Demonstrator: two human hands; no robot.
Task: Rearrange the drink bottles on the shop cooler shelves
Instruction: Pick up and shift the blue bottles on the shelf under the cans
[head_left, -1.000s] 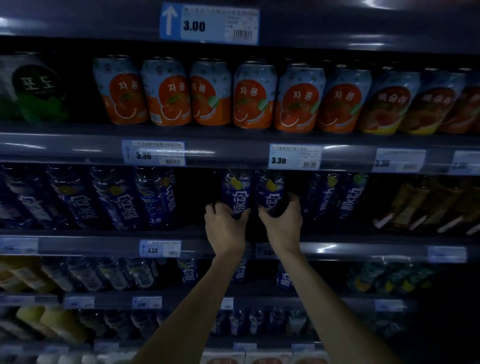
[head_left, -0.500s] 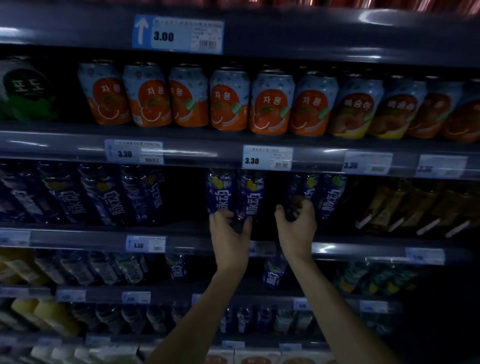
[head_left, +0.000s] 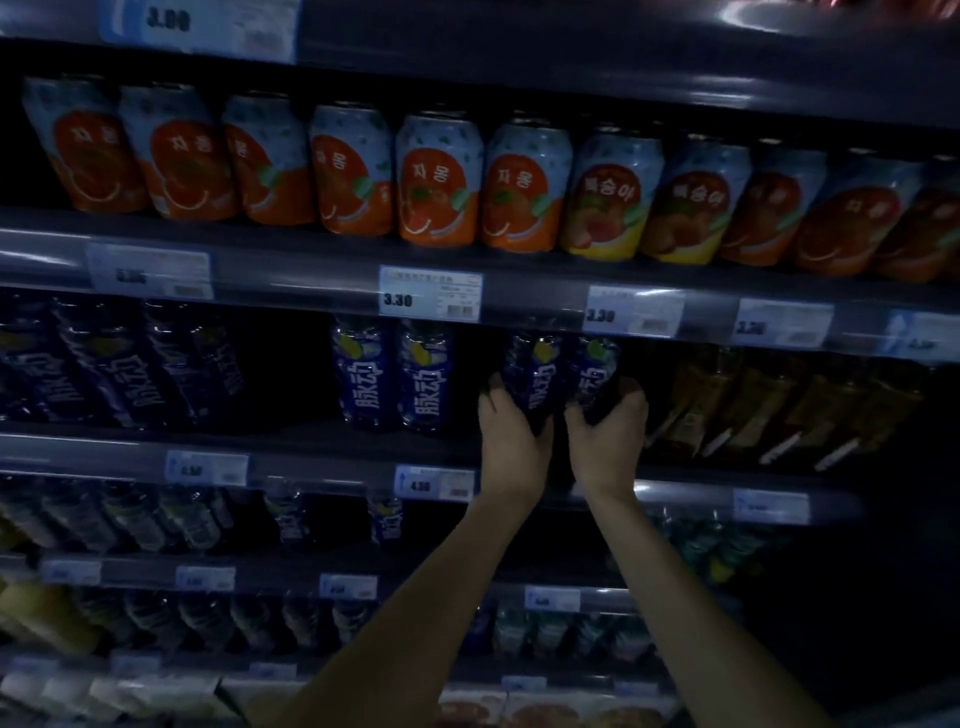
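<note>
My left hand (head_left: 511, 441) is curled round the lower part of a dark blue bottle (head_left: 535, 376), just right of the frame's centre, on the middle shelf (head_left: 311, 449). My right hand (head_left: 605, 444) is clamped on the neighbouring blue bottle (head_left: 595, 371), just beside the first on its right. A pair of matching bottles (head_left: 426, 379) stands apart to the left. Orange cans (head_left: 436, 182) line the shelf above, across the upper frame.
</note>
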